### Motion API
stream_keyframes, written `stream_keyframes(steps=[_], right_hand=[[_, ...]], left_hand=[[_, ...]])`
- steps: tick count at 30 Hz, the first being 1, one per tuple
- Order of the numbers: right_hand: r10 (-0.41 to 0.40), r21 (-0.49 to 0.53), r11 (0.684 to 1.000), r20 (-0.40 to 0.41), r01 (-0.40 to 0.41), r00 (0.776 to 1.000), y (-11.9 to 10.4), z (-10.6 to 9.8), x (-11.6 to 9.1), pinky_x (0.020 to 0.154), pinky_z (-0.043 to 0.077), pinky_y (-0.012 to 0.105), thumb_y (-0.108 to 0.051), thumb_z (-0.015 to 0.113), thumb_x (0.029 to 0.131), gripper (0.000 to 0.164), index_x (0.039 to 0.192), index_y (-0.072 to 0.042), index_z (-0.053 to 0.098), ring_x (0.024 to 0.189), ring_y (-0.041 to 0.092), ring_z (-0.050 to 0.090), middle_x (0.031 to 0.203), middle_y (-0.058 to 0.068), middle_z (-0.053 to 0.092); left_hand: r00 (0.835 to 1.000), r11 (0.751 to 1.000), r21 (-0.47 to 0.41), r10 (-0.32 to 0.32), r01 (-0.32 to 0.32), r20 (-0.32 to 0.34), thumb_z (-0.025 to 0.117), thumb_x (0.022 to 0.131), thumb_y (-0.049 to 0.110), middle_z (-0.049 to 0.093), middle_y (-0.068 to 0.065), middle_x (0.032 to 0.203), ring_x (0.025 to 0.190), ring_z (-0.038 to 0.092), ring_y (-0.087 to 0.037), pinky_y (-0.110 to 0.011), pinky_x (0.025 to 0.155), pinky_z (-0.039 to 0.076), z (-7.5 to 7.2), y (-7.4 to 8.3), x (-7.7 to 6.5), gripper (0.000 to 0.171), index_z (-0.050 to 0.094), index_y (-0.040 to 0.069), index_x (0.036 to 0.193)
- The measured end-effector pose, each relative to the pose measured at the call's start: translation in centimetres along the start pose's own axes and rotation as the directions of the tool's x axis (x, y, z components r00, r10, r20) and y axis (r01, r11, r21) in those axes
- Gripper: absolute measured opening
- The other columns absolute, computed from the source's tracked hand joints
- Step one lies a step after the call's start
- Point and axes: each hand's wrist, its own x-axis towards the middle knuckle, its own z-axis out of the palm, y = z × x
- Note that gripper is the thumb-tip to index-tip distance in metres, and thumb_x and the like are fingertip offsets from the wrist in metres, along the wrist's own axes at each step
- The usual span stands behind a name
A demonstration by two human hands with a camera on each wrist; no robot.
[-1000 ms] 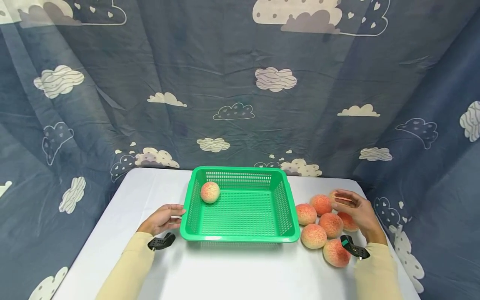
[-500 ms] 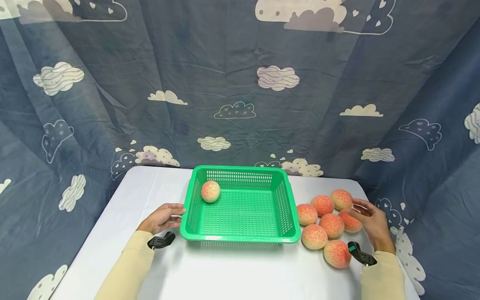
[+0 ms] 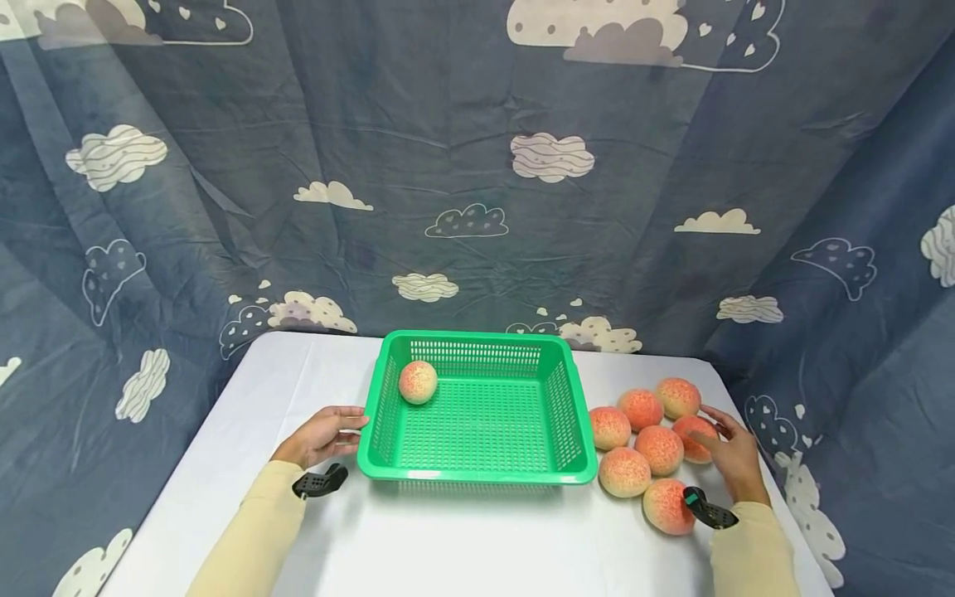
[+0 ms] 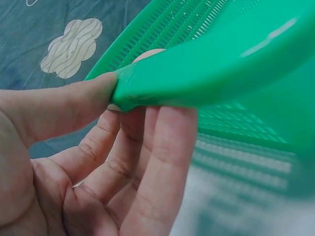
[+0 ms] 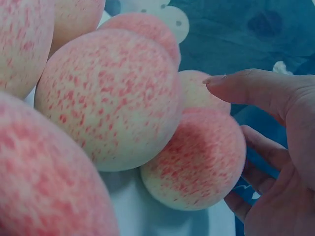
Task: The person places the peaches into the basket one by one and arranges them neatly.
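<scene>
Dark cloth (image 3: 418, 108) with clouds hangs behind the white table (image 3: 485, 547). With my left hand (image 3: 321, 435) I pinch the basket (image 3: 477, 476) by its left rim; one peach (image 3: 418, 382) lies inside, at back left. My right hand (image 3: 734, 456) is spread loosely around the rightmost peach (image 5: 197, 157), among six others (image 3: 624, 471) right of the basket; I cannot tell whether it touches.

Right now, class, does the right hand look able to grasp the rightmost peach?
Probably yes: the right hand is beside the rightmost peach, with nothing visible in between.
</scene>
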Motion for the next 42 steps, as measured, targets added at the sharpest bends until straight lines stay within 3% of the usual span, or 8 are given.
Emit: stream_keyframes(steps=[4, 8, 13, 16, 21, 29, 36, 42], right_hand=[[0.020, -0.025, 1.000, -0.004, -0.020, 1.000, 0.2, 0.0, -0.3, 0.078, 0.042, 0.013, -0.023, 0.072, 0.086, 0.067, 0.146, -0.021, 0.043, 0.123, 0.025, 0.040, 0.146, 0.012, 0.038], [0.038, 0.003, 0.999, 0.002, -0.038, 0.999, 0.0, -0.1, -0.6, 0.087, 0.043, 0.023, -0.020, 0.075, 0.082, 0.074, 0.147, -0.016, 0.040, 0.122, 0.026, 0.041, 0.148, 0.014, 0.036], [0.072, -0.001, 0.997, 0.047, -0.072, 0.996, 0.0, 0.1, -0.7, 0.086, 0.041, 0.033, -0.026, 0.078, 0.081, 0.087, 0.152, -0.014, 0.028, 0.125, 0.032, 0.036, 0.150, 0.020, 0.025], [0.080, -0.024, 0.997, 0.085, -0.078, 0.993, 0.0, 0.0, -0.6, 0.079, 0.043, 0.031, -0.031, 0.077, 0.081, 0.092, 0.153, -0.013, 0.023, 0.120, 0.034, 0.038, 0.148, 0.025, 0.024], [0.092, -0.018, 0.996, 0.129, -0.091, 0.987, -0.1, -0.2, -0.3, 0.071, 0.044, 0.026, -0.021, 0.078, 0.075, 0.096, 0.152, -0.011, 0.022, 0.111, 0.032, 0.043, 0.142, 0.026, 0.029], [0.095, -0.082, 0.993, 0.136, -0.085, 0.986, -4.5, -0.8, -3.7, 0.069, 0.046, 0.035, -0.017, 0.077, 0.074, 0.095, 0.152, -0.008, 0.023, 0.117, 0.042, 0.038, 0.145, 0.033, 0.022], [0.117, -0.046, 0.993, 0.094, -0.113, 0.989, -5.8, -1.1, -5.3, 0.068, 0.046, 0.026, -0.016, 0.076, 0.079, 0.088, 0.150, -0.004, 0.025, 0.103, 0.028, 0.044, 0.138, 0.028, 0.032], [0.064, -0.012, 0.998, 0.058, -0.063, 0.996, -5.5, -2.0, -5.6, 0.065, 0.048, 0.022, -0.022, 0.077, 0.082, 0.085, 0.149, -0.006, 0.027, 0.093, 0.016, 0.046, 0.132, 0.023, 0.037]], left_hand=[[1.000, 1.000, 0.012, -0.011, 0.011, -0.007, 0.057, 0.096, 0.010, 0.064, -0.001, 0.087, 0.076, 0.061, -0.013, -0.027, 0.070, 0.056, 0.1, 0.0, 0.2, 0.039, 0.047, -0.010, 0.129], [1.000, 1.000, 0.016, -0.013, 0.013, -0.017, 0.058, 0.096, 0.010, 0.065, -0.001, 0.087, 0.075, 0.061, -0.013, -0.028, 0.070, 0.056, 0.2, 0.0, 0.4, 0.034, 0.052, -0.007, 0.125], [1.000, 1.000, 0.016, -0.007, 0.008, -0.025, 0.058, 0.096, 0.010, 0.065, 0.000, 0.082, 0.072, 0.060, -0.012, -0.026, 0.067, 0.055, 0.2, 0.0, 0.3, 0.024, 0.059, -0.003, 0.117], [1.000, 1.000, 0.017, -0.007, 0.007, -0.020, 0.058, 0.096, 0.010, 0.065, 0.000, 0.083, 0.072, 0.060, -0.012, -0.026, 0.067, 0.055, 0.0, 0.0, 0.2, 0.028, 0.057, -0.005, 0.119], [0.999, 0.999, 0.029, -0.018, 0.019, -0.030, 0.058, 0.096, 0.010, 0.065, -0.001, 0.086, 0.074, 0.060, -0.013, -0.027, 0.068, 0.055, -0.1, 0.0, 0.1, 0.039, 0.049, -0.009, 0.128], [1.000, 1.000, 0.019, -0.011, 0.011, -0.017, 0.058, 0.095, 0.009, 0.065, -0.001, 0.084, 0.072, 0.061, -0.012, -0.026, 0.066, 0.055, 0.0, 0.1, -0.1, 0.036, 0.052, -0.008, 0.126], [1.000, 1.000, 0.019, -0.015, 0.015, -0.025, 0.058, 0.096, 0.010, 0.065, 0.000, 0.084, 0.072, 0.060, -0.012, -0.026, 0.066, 0.055, 0.0, 0.2, -0.1, 0.033, 0.053, -0.007, 0.124], [1.000, 1.000, 0.009, -0.012, 0.013, -0.022, 0.058, 0.096, 0.009, 0.064, 0.000, 0.083, 0.072, 0.061, -0.012, -0.025, 0.065, 0.055, 0.1, 0.2, -0.1, 0.028, 0.056, -0.005, 0.120]])
